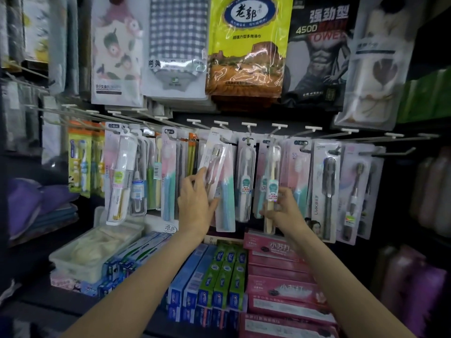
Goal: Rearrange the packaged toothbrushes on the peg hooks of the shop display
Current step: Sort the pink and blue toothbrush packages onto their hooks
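Observation:
A row of packaged toothbrushes hangs from metal peg hooks [220,124] across the middle of the display. My left hand [195,198] grips a white-backed toothbrush pack [214,162], tilted with its top near a hook, in front of a pink and teal pack [225,203]. My right hand [284,211] pinches the lower part of a clear pack with a beige-handled brush and a "CLEAN" label [272,189], which hangs upright by a hook. A dark-brush pack [328,191] hangs further right.
Large towel packets [246,50] hang above the hooks. Toothpaste boxes, blue, green [224,276] and pink [275,272], are stacked on the shelf under my arms. A clear plastic tub [97,250] sits at lower left. Folded purple cloth [26,203] lies on the left.

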The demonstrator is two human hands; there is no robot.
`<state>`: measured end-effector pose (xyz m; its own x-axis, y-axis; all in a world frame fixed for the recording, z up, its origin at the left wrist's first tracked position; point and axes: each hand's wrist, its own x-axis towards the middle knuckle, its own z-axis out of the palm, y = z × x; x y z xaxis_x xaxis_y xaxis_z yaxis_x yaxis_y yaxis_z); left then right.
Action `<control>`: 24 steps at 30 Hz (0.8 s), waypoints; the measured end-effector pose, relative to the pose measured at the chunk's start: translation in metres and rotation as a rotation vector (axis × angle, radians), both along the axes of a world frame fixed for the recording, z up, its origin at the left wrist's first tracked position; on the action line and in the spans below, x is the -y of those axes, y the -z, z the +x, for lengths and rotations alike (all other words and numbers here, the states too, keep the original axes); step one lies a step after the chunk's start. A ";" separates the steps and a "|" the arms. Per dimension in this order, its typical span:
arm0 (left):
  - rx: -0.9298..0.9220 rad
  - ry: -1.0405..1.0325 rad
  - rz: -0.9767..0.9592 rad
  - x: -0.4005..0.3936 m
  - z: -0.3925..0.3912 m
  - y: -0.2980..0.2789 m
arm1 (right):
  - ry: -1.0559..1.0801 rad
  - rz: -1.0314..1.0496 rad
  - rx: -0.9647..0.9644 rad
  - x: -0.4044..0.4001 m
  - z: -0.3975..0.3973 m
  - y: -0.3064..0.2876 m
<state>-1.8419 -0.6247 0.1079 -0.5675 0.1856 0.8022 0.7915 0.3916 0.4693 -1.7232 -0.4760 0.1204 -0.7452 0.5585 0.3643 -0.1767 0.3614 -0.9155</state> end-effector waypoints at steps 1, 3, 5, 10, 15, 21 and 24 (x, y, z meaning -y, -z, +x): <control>0.007 -0.007 -0.008 0.001 0.001 -0.001 | -0.013 0.000 -0.016 0.000 0.002 0.001; 0.028 -0.027 -0.032 0.004 0.005 -0.003 | -0.036 -0.017 -0.042 0.000 0.004 0.002; 0.045 -0.040 -0.056 0.006 0.007 -0.006 | -0.039 -0.041 -0.047 0.000 0.005 0.003; 0.050 -0.026 -0.065 0.009 0.003 -0.007 | 0.049 0.023 -0.012 0.010 0.004 0.000; 0.029 -0.003 -0.068 0.009 0.003 -0.007 | 0.149 0.132 0.031 0.009 0.006 -0.002; 0.054 -0.003 -0.076 0.006 0.006 -0.007 | 0.354 0.362 0.110 0.006 0.012 -0.008; 0.056 -0.010 -0.080 0.004 0.006 -0.007 | 0.362 0.486 0.225 -0.001 0.018 -0.020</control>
<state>-1.8359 -0.6282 0.1145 -0.6134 0.2418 0.7519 0.7605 0.4379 0.4795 -1.7047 -0.4748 0.1401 -0.6285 0.5994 0.4956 0.2112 0.7448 -0.6330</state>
